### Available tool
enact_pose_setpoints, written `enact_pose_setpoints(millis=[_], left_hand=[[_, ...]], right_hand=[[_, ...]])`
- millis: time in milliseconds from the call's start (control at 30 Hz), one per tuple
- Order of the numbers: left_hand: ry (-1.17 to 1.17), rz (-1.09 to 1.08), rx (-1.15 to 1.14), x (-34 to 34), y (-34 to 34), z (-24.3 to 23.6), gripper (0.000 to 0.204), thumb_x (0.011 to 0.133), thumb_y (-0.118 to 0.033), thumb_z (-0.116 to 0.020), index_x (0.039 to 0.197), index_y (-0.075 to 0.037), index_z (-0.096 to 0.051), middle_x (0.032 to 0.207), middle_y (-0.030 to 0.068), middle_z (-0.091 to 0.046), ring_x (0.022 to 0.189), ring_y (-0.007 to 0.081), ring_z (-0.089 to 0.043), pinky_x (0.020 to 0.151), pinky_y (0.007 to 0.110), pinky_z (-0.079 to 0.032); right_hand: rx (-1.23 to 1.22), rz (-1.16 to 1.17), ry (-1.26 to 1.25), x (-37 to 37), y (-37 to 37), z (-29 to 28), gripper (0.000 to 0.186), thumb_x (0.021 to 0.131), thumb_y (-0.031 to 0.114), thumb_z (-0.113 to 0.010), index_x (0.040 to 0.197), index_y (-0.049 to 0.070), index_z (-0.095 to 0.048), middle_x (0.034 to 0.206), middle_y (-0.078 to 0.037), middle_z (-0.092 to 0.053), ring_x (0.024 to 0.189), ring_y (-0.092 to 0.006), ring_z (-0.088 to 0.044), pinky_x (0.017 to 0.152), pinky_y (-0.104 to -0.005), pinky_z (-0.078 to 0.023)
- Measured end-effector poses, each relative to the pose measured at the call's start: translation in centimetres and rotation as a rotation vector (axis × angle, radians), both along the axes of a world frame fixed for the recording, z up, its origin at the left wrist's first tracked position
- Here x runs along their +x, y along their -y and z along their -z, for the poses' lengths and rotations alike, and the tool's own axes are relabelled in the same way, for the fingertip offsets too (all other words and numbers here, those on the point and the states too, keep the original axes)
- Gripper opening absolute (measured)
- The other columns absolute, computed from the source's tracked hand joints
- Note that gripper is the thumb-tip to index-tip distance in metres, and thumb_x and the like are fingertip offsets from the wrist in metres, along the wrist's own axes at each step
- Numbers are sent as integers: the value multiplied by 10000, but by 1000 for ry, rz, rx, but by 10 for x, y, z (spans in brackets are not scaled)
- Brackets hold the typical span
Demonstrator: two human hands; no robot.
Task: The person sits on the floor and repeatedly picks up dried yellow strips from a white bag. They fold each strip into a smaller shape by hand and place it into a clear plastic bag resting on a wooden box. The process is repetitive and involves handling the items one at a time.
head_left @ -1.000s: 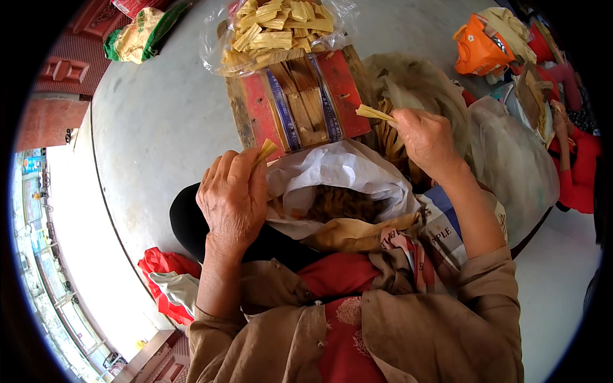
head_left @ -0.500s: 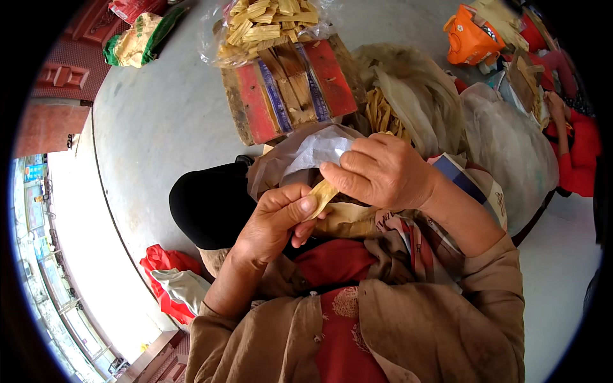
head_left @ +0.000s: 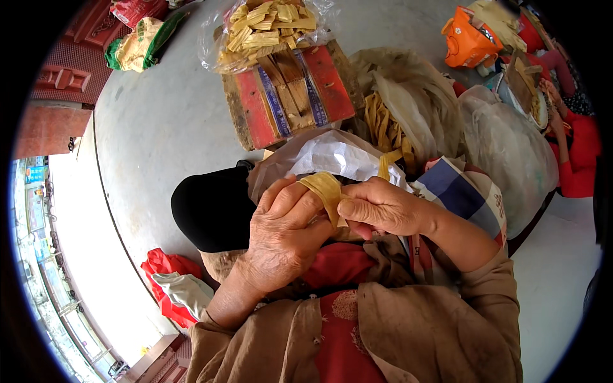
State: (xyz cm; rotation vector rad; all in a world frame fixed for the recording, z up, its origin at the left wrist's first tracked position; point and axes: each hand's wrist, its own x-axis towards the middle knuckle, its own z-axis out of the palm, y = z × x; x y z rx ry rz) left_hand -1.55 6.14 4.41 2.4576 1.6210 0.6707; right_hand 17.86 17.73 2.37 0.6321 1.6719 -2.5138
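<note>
A flat, pliable yellow strip [head_left: 327, 191] bends in a loop over the fingers of my left hand [head_left: 281, 239], which is closed on it with its back turned up. Close beside it, my right hand [head_left: 386, 207] pinches the strip between thumb and fingers. A yellow strip end [head_left: 387, 167] sticks up behind the right hand; whether it belongs to the same strip is hidden. Both hands are over my lap, in front of a whitish plastic sheet [head_left: 329, 150]. Some fingertips are out of sight behind the strip and the hands.
Ahead stands a red-topped wooden block [head_left: 329, 80] with a clear bag of folded yellow pieces [head_left: 265, 32]. To its right, a large plastic bag [head_left: 421, 102] holds long yellow strips [head_left: 381, 121]. Another person in red [head_left: 578, 153] sits at the far right, near an orange bag [head_left: 471, 37].
My left hand has turned its back upward, and the strip now loops over its fingers. My right hand has moved lower, its thumb now against the strip.
</note>
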Motion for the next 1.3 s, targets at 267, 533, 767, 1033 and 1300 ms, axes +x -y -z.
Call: enact_pose_setpoints(millis=[267, 533, 767, 1033, 1300], left_hand=[[-83, 2, 317, 9, -5, 8, 255, 696, -126, -738, 951, -132, -724, 1230, 63, -615, 1037, 201, -645, 811, 315, -553], [-59, -391, 302, 12, 4, 18, 164, 900, -96, -705, 1058, -70, -741, 1447, 176, -545, 1377, 370, -468, 1167, 539, -320], [-151, -124, 248, 28, 3, 13, 184, 881, -257, -742, 945, -87, -710, 871, 27, -616, 751, 223, -597, 687, 379, -472], [936, -464, -585, 13, 2, 21, 132, 894, -78, -726, 968, 27, -699, 736, 18, -676, 557, 45, -544, 503, 196, -420], [1950, -482, -599, -8, 14, 33, 46, 909, -12, -707, 899, -4, -663, 686, 26, -625, 491, 58, -481, 544, 223, -483]], right_hand=[[-298, 405, -238, -1, 14, 15, 266, 991, 255, -679, 1094, 12, -716, 773, 25, -624, 577, -21, -466, 507, -193, -387], [-189, 197, -222, 1, -2, 14, 149, 959, 103, -679, 1078, 21, -644, 935, 5, -646, 834, -66, -582, 732, -237, -479], [167, 447, -179, 1, 3, 37, 250, 885, 27, -689, 1120, -1, -609, 1053, -59, -652, 979, -109, -606, 870, -273, -490], [-3, 321, -207, -7, 6, 21, 335, 1008, 65, -603, 1335, -2, -579, 1160, -43, -646, 1076, -97, -604, 912, -263, -495], [485, 196, -107, 18, -2, 15, 395, 1019, 165, -617, 1373, 10, -535, 629, -13, -570, 535, -96, -526, 544, -255, -425]])
